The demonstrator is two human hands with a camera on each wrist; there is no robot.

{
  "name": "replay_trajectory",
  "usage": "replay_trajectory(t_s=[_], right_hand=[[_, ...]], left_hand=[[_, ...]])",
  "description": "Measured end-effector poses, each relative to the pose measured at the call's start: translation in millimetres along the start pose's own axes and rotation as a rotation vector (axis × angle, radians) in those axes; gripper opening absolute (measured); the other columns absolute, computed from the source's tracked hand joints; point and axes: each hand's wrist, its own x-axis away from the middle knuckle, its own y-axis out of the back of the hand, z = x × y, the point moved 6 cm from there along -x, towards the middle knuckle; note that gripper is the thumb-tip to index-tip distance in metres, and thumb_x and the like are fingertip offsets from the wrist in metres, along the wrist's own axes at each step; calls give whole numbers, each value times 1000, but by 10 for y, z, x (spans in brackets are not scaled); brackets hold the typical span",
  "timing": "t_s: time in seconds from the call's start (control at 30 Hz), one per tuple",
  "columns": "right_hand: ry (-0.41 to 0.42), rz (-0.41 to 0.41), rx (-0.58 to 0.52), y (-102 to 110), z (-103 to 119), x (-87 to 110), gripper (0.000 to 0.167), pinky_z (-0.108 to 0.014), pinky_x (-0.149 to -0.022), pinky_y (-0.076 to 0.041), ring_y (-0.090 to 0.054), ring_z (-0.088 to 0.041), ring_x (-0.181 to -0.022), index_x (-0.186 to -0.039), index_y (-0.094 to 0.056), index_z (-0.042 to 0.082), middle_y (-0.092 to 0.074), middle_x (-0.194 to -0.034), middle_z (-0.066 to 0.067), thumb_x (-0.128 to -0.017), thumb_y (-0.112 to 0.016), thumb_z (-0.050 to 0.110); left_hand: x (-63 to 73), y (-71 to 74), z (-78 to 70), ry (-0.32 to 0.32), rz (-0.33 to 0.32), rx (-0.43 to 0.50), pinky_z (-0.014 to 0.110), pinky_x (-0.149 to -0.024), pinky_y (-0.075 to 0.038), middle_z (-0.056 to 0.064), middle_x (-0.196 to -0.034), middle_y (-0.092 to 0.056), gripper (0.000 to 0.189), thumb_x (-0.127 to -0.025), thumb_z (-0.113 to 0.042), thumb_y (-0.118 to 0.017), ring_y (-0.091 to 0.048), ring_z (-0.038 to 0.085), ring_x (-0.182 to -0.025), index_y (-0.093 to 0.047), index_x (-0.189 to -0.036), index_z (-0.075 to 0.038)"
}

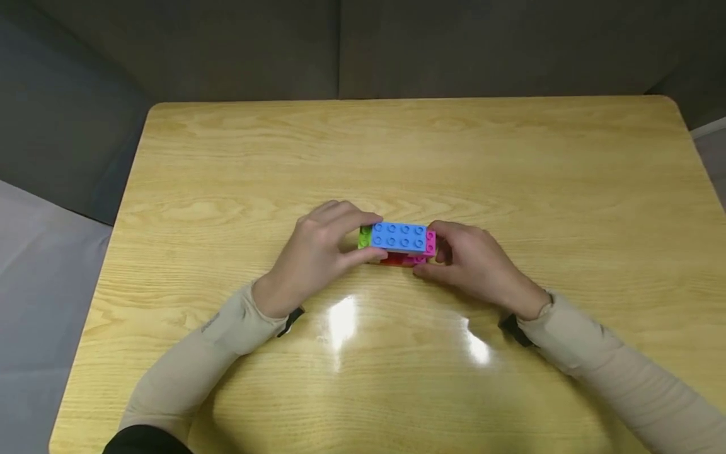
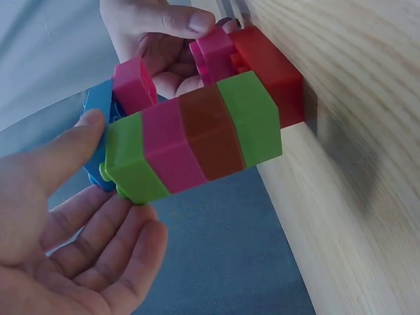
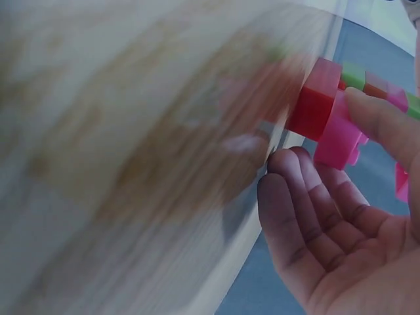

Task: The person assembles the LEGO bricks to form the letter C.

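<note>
A build of toy building blocks stands on the table, between both hands. Its base is a red block (image 2: 275, 75), and at the left end rises a column of green (image 2: 252, 118), brown (image 2: 209, 131), pink (image 2: 172, 141) and green blocks. Across the top lies a long blue block (image 1: 399, 236), with a pink block (image 2: 133, 85) under its right end. The left hand (image 1: 320, 243) pinches the blue block's left end at the column's top, thumb in front. Lower down, the right hand (image 1: 473, 258) holds a pink block (image 3: 338, 134) on the red base between thumb and fingers.
The wooden table (image 1: 397, 157) has rounded far corners and shiny light reflections in front of the hands. Dark grey panels (image 1: 227, 50) stand behind it, and pale cloth (image 1: 45, 302) hangs at the left.
</note>
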Motion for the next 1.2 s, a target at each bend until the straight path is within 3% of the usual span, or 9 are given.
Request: replay_trajectory(t_s=[0.13, 0.27, 0.4, 0.57, 0.83, 1.2], right_hand=[[3, -16, -39, -6, -14, 14, 31, -33, -60, -44, -53, -16, -69, -108, -72, 6, -65, -83, -3, -90, -93, 20], [-20, -39, -128, 7, -44, 11, 32, -31, -68, -58, -67, -17, -78, -114, -76, 1, -75, -94, -5, -91, -92, 17], [-88, -58, -242, 33, -97, 1, 33, -29, -77, -63, -76, -24, -88, -117, -77, -4, -79, -101, -11, -94, -90, 14], [-158, -73, -321, 69, -162, -32, 40, -26, -80, -62, -77, -28, -95, -127, -74, -9, -79, -109, -17, -97, -86, 14], [-209, -92, -303, 113, -219, -108, 33, -22, -78, -60, -77, -26, -93, -125, -78, -4, -80, -108, -16, -99, -84, 14], [-201, -122, -246, 127, -207, -164, 26, -20, -72, -57, -77, -22, -85, -117, -81, -4, -81, -99, -11, -99, -84, 15]], left_hand=[[-4, -4, 1, -6, -4, 8, 37, -90, -61, 14, -102, -77, 42, -83, -16, -96, -73, 28, -92, -78, -114, 5], [-46, 3, 67, 17, -18, 3, 37, -87, -62, 15, -100, -78, 43, -83, -17, -96, -74, 28, -89, -78, -114, 7], [-140, -7, 196, 96, -29, 11, 37, -81, -62, 16, -101, -79, 43, -87, -18, -94, -75, 27, -86, -78, -118, 7], [-275, -49, 390, 245, -21, 36, 36, -79, -63, 12, -106, -81, 38, -92, -18, -91, -76, 24, -88, -80, -123, 1], [-428, -189, 636, 432, 23, 88, 31, -77, -59, 8, -103, -81, 30, -97, -18, -85, -75, 18, -84, -82, -123, -3], [-527, -331, 770, 552, 102, 118, 31, -77, -57, 9, -101, -79, 30, -104, -16, -76, -71, 19, -84, -77, -132, -3]])
